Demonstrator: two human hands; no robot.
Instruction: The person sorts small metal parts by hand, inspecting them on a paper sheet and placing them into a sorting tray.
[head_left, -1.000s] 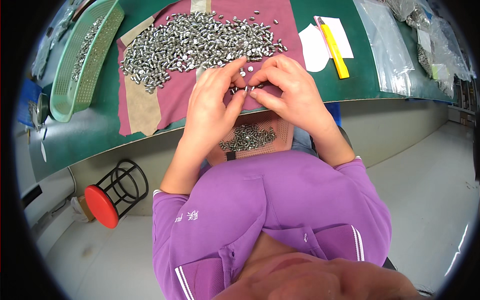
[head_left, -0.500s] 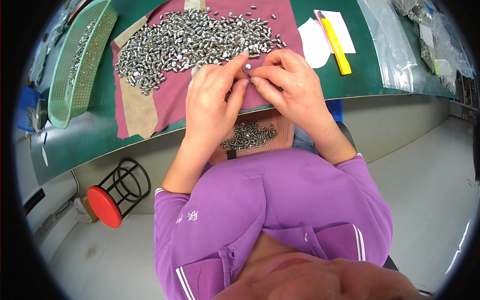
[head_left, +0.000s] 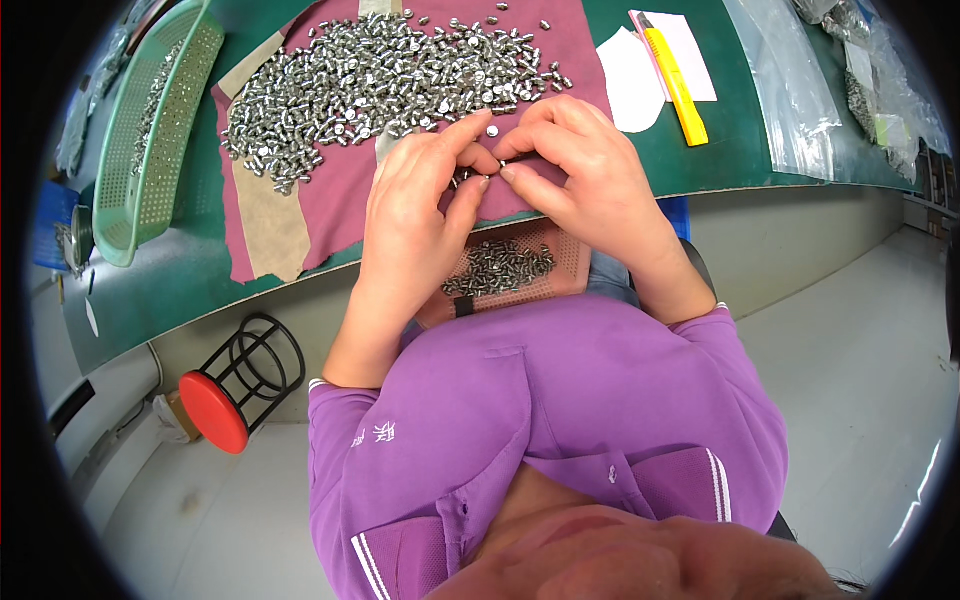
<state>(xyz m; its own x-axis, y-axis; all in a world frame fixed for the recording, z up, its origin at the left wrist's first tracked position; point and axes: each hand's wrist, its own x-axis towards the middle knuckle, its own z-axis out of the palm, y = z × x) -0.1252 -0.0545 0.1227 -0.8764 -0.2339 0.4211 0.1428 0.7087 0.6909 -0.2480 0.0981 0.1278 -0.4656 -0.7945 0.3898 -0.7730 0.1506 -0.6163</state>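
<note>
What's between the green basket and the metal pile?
Head view: a strip of green tabletop, then the left margin of the maroon cloth under the metal pile.

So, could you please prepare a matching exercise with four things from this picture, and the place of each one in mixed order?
Things:
1. large pile of metal parts
2. green basket
3. yellow tool
4. pink basket

Places:
A. partly over a white sheet
B. between the table edge and the purple shirt
C. toward the table's left end
D. on the maroon cloth

Pairs: 1-D, 2-C, 3-A, 4-B
</note>
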